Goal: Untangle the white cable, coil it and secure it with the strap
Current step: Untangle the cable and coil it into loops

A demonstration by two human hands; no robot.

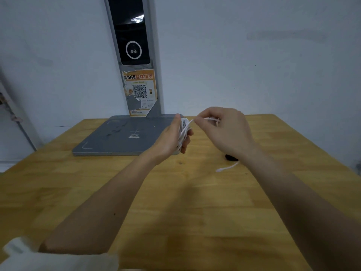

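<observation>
from where i'm watching, the white cable (183, 132) sits just right of the frame's centre, bundled in loops in the left hand (172, 139). the fingers curl round the bundle from behind and the thumb points up. the loops' long axis runs roughly up and down, tilted a bit to the right at the top. one strand leads off up-right to the right hand (224, 132), which pinches it between fingertips, the other fingers curled in. both hands are held above the wooden table (175, 202).

a loose white cable end (227, 167) lies on the table right of centre, pointing lower-left. just above it there's a small black thing (231, 157), half hidden by the right wrist, can't tell if it's the strap. a grey scanner stand (121, 137) sits behind, left of centre.
</observation>
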